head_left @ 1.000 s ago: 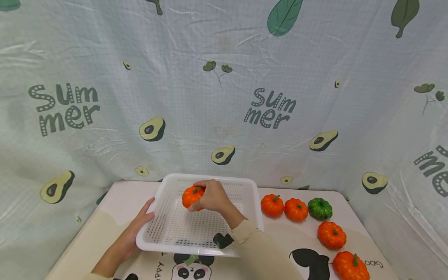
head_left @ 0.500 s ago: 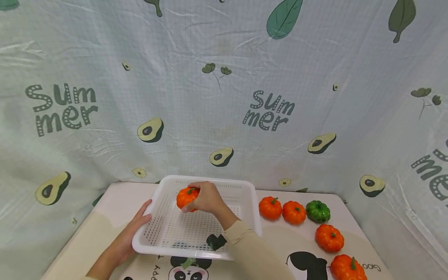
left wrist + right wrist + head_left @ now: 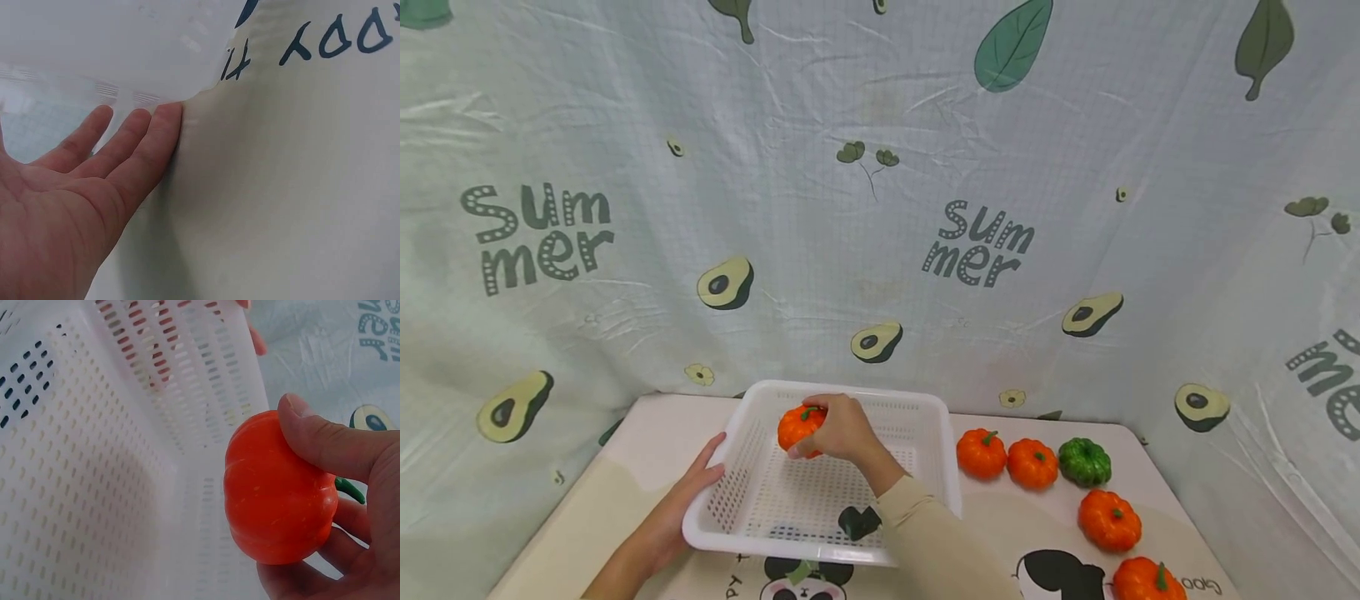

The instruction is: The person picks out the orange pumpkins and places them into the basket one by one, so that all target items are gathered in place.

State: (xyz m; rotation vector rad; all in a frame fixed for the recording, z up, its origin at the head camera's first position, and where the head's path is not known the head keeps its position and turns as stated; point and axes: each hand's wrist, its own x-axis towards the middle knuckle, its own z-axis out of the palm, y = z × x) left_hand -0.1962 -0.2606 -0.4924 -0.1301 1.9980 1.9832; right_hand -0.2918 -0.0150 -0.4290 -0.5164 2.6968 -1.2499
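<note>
My right hand (image 3: 844, 432) grips a small orange pumpkin (image 3: 797, 428) with a green stem, above the inside of a white perforated plastic basket (image 3: 820, 552). In the right wrist view the thumb lies on one side of the pumpkin (image 3: 278, 494) and the fingers curl round the other. Nothing else shows on the basket's perforated floor. My left hand (image 3: 681, 500) is at the basket's left side, its fingers touching the outer wall. The left wrist view shows those fingers (image 3: 140, 150) nearly straight against the white plastic.
Right of the basket two orange pumpkins (image 3: 981, 455), a green pumpkin (image 3: 1084, 462) and further orange pumpkins (image 3: 1109, 521) form a bent row. They lie on a pale printed tablecloth (image 3: 617, 467). Behind the table hangs a curtain (image 3: 805, 208) with avocado prints.
My right hand and the pumpkin in it have shifted slightly left within the basket, then stayed nearly still. The left hand keeps its place at the basket's side.
</note>
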